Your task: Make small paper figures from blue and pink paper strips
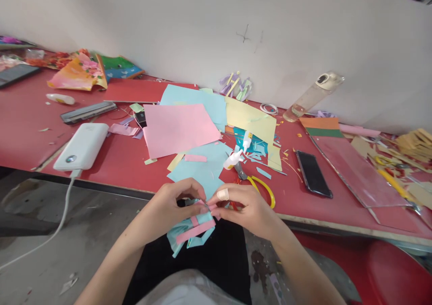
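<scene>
Nearest the camera are the wearer's pale shirt [192, 291] and dark trousers [229, 251], above which both hands work at the front edge of a red table [285, 195]. Between the hands, over the lap, is the blue paper piece [178, 233], made up of several folded or looped blue strips crossed by pink strips [195, 231]; how the parts are joined cannot be told. The left hand [172, 201] grips the upper edge of the piece between thumb and bent fingers. The right hand [249, 206], with a pale wrap [222, 194] on one finger, pinches a pink end at the upper right, its tips nearly meeting those of the left; exactly what lies between the tips is hidden.

Step in hand, as judged from this pose: fine handling of a pink end, probably folding it or pressing it against the blue. A next move would call for a steady left grip and light pressure from the right, since thin paper creases readily.

Beyond the hands, a blue sheet [202, 174] reaches the table's near edge. Beside it lie scissors [241, 172] with yellow handles, partly behind the right hand, and a white glue bottle [232, 159], with a second bottle [247, 141] just behind. Farther back are a pink sheet [178, 129] and a yellow sheet [251, 116]. To the left rests a white power bank [81, 146]; to the right, a dark phone [313, 173].
</scene>
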### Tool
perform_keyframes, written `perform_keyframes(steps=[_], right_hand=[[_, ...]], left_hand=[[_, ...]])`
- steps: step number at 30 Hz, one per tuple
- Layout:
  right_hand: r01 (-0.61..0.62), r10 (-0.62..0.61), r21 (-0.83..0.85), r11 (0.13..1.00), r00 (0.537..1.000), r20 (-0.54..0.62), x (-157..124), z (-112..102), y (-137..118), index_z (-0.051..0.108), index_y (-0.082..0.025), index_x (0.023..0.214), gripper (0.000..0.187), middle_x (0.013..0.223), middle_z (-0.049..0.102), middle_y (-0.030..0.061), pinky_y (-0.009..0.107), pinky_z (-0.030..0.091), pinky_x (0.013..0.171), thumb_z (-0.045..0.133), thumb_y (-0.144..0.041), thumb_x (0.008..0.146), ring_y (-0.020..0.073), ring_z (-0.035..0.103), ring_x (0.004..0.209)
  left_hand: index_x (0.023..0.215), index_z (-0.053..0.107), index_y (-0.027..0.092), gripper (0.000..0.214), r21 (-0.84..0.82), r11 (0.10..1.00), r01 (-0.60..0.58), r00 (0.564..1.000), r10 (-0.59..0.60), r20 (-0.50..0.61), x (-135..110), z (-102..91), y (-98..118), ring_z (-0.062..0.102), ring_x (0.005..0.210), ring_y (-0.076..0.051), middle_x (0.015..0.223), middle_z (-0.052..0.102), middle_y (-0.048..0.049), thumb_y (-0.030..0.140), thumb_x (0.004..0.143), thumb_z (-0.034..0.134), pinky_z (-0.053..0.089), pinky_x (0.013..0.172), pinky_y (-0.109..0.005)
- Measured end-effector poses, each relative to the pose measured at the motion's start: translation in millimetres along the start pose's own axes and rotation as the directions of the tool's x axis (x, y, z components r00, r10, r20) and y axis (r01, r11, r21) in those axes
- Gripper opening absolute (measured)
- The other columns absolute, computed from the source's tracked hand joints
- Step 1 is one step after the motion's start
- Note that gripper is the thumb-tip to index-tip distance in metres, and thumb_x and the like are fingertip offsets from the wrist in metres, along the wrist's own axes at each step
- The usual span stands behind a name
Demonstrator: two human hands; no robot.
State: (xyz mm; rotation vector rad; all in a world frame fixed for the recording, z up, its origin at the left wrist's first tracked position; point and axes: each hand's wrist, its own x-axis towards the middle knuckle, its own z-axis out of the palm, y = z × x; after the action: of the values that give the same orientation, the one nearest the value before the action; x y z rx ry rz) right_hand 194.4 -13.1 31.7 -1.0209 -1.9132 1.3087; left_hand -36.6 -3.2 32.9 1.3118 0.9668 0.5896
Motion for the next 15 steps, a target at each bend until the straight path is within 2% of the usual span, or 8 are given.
perform_keyframes(steps=[4, 10, 15], right_hand=[[0.055, -0.051, -0.113, 0.992, 0.998, 0.035, -1.1, -2.7, -2.1, 0.077, -0.020, 0.106, 0.013, 0.093, 0.075, 0.0048, 0.025, 0.057, 0.074, 0.070, -0.025, 0.096, 0.0152, 0.070, 0.080], [0.068, -0.052, -0.257, 0.964, 0.996, 0.067, -3.0, -2.7, -7.6, 0.073, -0.020, 0.106, 0.011, 0.093, 0.074, 0.0034, 0.023, 0.053, 0.073, 0.065, -0.020, 0.098, 0.0136, 0.068, 0.078], [0.202, -0.160, -0.400, 0.894, 0.978, 0.137, -1.8, -2.4, -9.7, 0.069, -0.019, 0.103, 0.012, 0.092, 0.073, 0.0056, 0.026, 0.050, 0.073, 0.058, -0.016, 0.100, 0.0162, 0.066, 0.083]], left_hand=[[0.086, 0.065, 0.021, 0.017, -0.040, 0.999, -0.003, 1.000, 0.003, -0.003, -1.0, -0.3, -1.0, 0.068, 0.066, -0.013, 0.080, 0.070, 0.0036, 0.028, 0.082, 0.080, 0.053, 0.072, -0.028], [0.086, 0.064, 0.021, 0.016, -0.032, 0.999, 0.012, 1.000, -0.011, 0.012, -2.3, 0.7, -2.0, 0.069, 0.065, -0.013, 0.081, 0.069, 0.0039, 0.028, 0.084, 0.079, 0.053, 0.073, -0.028], [0.088, 0.065, 0.021, 0.015, -0.033, 0.999, -0.005, 1.000, 0.005, 0.022, -1.4, 0.5, -4.9, 0.068, 0.077, -0.015, 0.084, 0.069, 0.0013, 0.029, 0.085, 0.077, 0.055, 0.072, -0.028]])
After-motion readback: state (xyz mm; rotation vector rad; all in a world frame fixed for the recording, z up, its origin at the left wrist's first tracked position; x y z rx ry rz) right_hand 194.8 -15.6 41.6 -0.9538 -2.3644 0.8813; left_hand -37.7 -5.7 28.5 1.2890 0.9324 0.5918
